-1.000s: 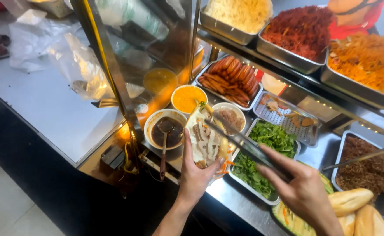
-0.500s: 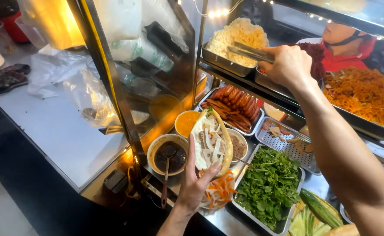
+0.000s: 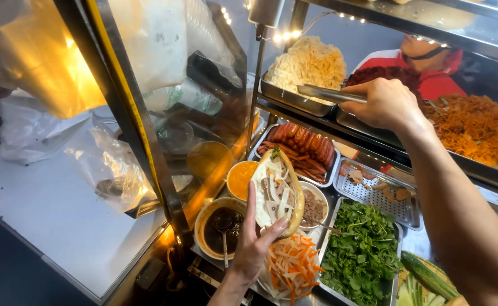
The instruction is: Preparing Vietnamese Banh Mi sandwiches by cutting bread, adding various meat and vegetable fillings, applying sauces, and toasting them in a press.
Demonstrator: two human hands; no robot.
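Note:
My left hand point(image 3: 253, 245) holds an opened bread roll point(image 3: 277, 192) filled with pale meat slices, above a bowl of dark sauce point(image 3: 220, 225) and a bowl of shredded carrot and radish point(image 3: 290, 267). My right hand point(image 3: 386, 103) is raised to the upper shelf and grips metal tongs point(image 3: 329, 94). The tong tips rest on a steel tray of pale shredded filling point(image 3: 307, 63). Beside it lies a tray of dark red shreds point(image 3: 380, 75).
A tray of orange shreds point(image 3: 471, 130) sits at upper right, sausages point(image 3: 301, 148) and green herbs point(image 3: 363, 253) lower down. A person in red point(image 3: 430, 68) stands behind the shelf. A glass case frame point(image 3: 141, 141) and plastic bags point(image 3: 96, 164) stand at left.
My right hand has kept the tongs at the upper shelf over the pale shreds. My left hand with the roll has stayed in place; the view has come closer.

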